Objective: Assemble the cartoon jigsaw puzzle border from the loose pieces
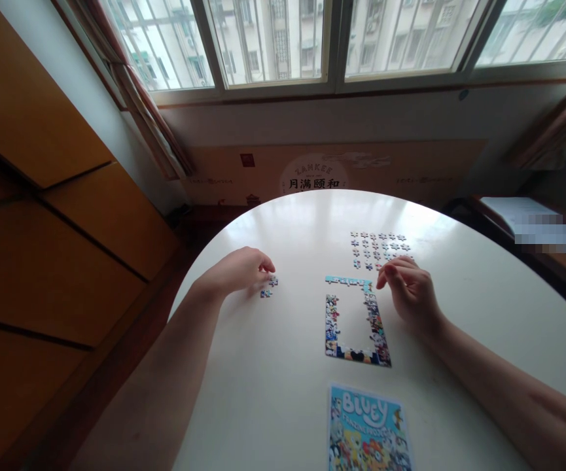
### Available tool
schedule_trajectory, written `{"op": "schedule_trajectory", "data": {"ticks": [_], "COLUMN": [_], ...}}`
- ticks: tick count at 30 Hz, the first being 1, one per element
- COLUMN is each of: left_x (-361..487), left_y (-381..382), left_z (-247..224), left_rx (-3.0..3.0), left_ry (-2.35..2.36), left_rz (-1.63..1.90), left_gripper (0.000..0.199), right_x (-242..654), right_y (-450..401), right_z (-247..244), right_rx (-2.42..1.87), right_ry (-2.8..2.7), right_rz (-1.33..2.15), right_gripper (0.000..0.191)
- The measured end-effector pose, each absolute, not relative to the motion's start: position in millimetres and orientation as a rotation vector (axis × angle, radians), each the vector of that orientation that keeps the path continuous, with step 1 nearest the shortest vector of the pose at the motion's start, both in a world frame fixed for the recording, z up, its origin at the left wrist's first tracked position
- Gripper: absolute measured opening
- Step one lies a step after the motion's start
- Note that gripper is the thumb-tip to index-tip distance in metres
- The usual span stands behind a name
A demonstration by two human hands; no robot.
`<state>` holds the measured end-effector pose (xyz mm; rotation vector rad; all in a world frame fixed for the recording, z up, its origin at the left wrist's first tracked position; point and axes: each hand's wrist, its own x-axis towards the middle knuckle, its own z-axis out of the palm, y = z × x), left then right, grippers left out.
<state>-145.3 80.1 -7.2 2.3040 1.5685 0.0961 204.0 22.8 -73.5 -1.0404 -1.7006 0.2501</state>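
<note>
On the white table, a partly joined puzzle frame point(379, 330) lies with a bare middle and a gap at its upper left side. My left hand point(243, 269) is at a few loose pieces point(267, 293) left of the frame, its fingers curled down; whether it grips one is hidden. My right hand point(407, 288) hovers or rests at the frame's upper right corner, fingers curled together, with nothing I can make out in them. Rows of loose pieces point(375, 246) lie just beyond it, partly behind the hand.
A Bluey picture sheet point(368, 432) lies at the near edge of the round white table point(263, 392). Beyond the table are a printed box or panel point(228, 176) and windows. Wooden cabinets point(22, 261) stand at the left, and papers point(523, 212) lie on a surface at the right.
</note>
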Motion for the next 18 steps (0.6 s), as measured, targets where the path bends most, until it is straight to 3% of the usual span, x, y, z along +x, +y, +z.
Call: {"op": "schedule_trajectory", "data": {"ticks": [7,18], "left_x": [-138.6,-136.5], "left_y": [78.4,79.6], "left_z": [-4.0,-4.2], "left_rx": [2.321,2.345], "left_ry": [1.478,1.529], "left_rz": [0.03,0.018], "left_gripper": [0.03,0.02], "right_x": [203.6,202.7], "right_y": [23.0,24.9], "right_z": [-72.8,-74.9], "right_rx": [-1.019,-1.021], "right_ry": [-1.71,-1.713], "right_rz": [0.235,0.219], "right_gripper": [0.05,0.049]}}
